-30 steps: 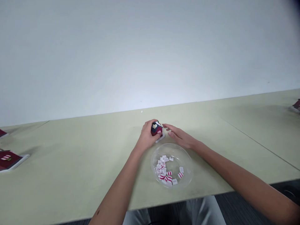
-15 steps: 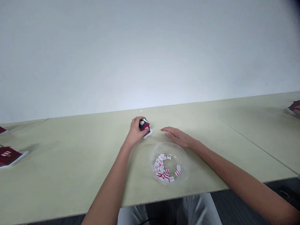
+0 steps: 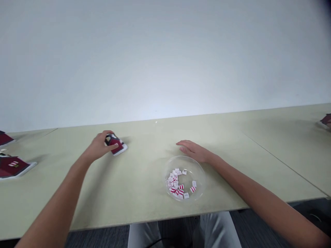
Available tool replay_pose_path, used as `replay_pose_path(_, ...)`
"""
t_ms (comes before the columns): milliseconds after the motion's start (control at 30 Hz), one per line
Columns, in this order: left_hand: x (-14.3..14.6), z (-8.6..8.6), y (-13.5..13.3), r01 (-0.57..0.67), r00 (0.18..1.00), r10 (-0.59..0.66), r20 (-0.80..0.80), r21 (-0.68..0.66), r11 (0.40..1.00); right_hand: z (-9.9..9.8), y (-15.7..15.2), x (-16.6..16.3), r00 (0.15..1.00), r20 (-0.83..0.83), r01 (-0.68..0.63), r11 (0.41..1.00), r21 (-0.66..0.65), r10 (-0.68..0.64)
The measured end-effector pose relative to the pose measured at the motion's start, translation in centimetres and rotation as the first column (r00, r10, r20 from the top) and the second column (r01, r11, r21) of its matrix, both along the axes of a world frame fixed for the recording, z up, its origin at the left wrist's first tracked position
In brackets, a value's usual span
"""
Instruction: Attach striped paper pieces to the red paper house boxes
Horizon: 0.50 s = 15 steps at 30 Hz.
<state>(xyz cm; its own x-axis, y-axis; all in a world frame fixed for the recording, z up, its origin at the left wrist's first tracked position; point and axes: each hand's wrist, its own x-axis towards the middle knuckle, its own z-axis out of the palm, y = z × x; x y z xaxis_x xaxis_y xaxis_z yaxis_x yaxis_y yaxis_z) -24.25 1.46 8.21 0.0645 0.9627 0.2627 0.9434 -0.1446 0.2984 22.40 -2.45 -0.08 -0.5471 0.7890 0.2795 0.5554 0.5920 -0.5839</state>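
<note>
Left hand (image 3: 99, 146), fingers curled, is clasping a small maroon-and-white model house (image 3: 115, 144) on the tabletop (image 3: 134, 193), well left of the clear bowl (image 3: 199, 175); right hand (image 3: 192, 151), open and empty, is resting just above the bowl's rim, beside red-striped white tiles (image 3: 176, 184) lying inside.

White chips (image 3: 176, 182) striped red; maroon piece (image 3: 113, 142), white edge.

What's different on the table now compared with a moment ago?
The left hand has carried the dark-red house-shaped piece with a white edge leftward across the pale green table, away from the bowl, and still holds it. The right hand stayed beside the clear round bowl, and the small red-and-white tiles stayed inside.
</note>
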Motion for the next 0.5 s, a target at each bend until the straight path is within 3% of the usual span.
replay_pose_path(133, -7.4, 0.8, 0.2, -0.192, 0.961, 0.183, -0.207, -0.028, 0.981, 0.1, 0.0, -0.1, 0.998, 0.064, -0.013, 1.0, 0.01, 0.012)
replay_pose_path(267, -13.2, 0.9, -0.1, -0.369, 0.887, 0.341, -0.312, -0.032, 0.929, -0.4, 0.3, -0.2, 0.993, 0.107, -0.053, 0.996, 0.074, 0.045)
replay_pose_path(500, -18.1, 1.2, -1.2, -0.51, 0.802, 0.463, -0.377, -0.029, 0.86, -0.8, 0.7, -0.1, 0.994, 0.094, -0.07, 0.992, 0.105, 0.06)
